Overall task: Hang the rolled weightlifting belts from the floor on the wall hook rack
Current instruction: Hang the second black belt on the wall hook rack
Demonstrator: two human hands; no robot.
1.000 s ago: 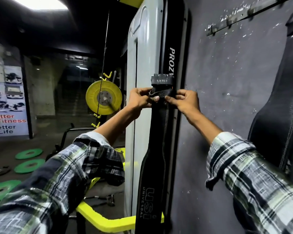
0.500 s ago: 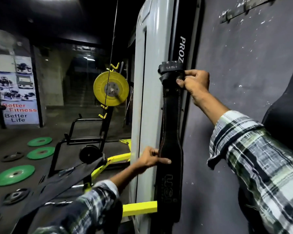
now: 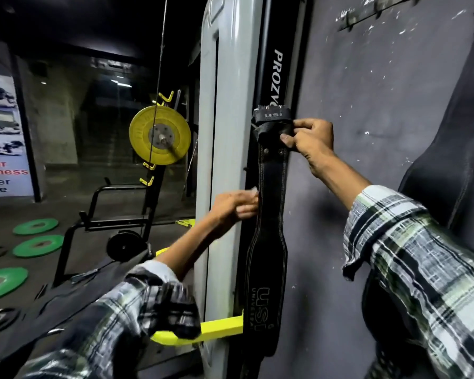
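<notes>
step: seat belt's top on hook | right hand (image 3: 311,143) pinches USI weightlifting belt (image 3: 268,214) top | left hand (image 3: 234,210) blurred, grip unclear, beside strap | tip: steady strap, release slowly

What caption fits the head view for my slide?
Right hand pinches the top of a hanging black belt while the blurred left hand meets its edge.

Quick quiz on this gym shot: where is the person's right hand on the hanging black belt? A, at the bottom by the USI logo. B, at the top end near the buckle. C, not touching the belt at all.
B: the right hand pinches the folded top end of the black belt just under the buckle, while the blurred left hand is at the belt's middle edge.
</notes>
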